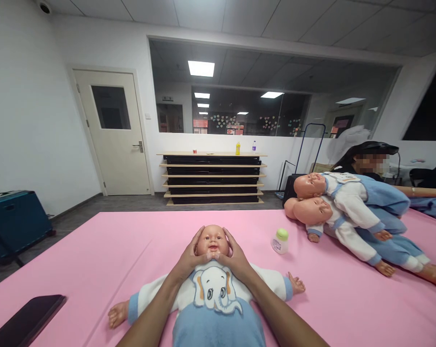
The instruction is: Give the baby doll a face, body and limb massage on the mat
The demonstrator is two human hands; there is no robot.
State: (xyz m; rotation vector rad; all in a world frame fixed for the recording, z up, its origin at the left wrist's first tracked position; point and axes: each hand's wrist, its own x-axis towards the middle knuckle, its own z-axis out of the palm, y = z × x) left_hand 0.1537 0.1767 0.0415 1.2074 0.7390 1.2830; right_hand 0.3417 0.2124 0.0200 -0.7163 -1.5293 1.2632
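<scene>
1. You have the doll [218, 325] on its back between your forearms, its head [213, 239] framed by your left hand [189, 260] and right hand [238, 261].
2. Both hands are spread and curved: the fingers lie along the sides of the head and the thumbs meet the chin area, their tips close to each other just under the mouth. Neither hand pinches anything. (How far your fingers wrap behind the head is hidden, so I cannot tell.)
3. Match the pressure left and right. The face points straight up between your palms, and a heavier hand on one side would probably roll it.
4. Let the thumbs rest lightly; the support is better taken by the broad part of the fingers than by the tips.
5. Set the thumbs level with each other, so that any stroke from the chin outward can run evenly towards both hands.
6. Carry the weight of your forearms yourself. They cross above the doll's sleeves, and leaning there could drag the body along the desk [76, 270].
7. Mind your surroundings: the green-capped bottle [280, 242] stands to the right of your right hand, well within a stray elbow's sweep, I judge; the two stacked dolls [362, 217] lie farther out on that side, and the phone [28, 320] lies left of your left forearm.
</scene>
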